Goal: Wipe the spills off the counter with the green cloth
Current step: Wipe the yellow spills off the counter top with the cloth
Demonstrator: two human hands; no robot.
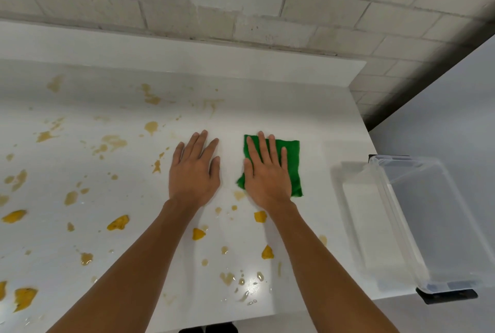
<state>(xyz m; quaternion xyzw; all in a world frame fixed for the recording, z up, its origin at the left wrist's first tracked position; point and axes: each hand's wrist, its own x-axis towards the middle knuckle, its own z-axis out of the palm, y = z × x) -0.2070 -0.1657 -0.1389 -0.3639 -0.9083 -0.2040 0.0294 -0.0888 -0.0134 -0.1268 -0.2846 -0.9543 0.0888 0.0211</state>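
Note:
A folded green cloth lies flat on the white counter, right of centre. My right hand presses on it with straight, spread fingers and covers its left half. My left hand rests flat on the bare counter just left of the cloth, fingers straight, holding nothing. Yellow-orange spills and brownish smears dot the counter, mostly to the left and in front of my hands. Small wet drops glisten near the front edge.
A clear plastic bin with black clips stands at the counter's right end and overhangs its edge. A low white upstand runs along the back, below a pale brick wall. The counter's front edge is close to me.

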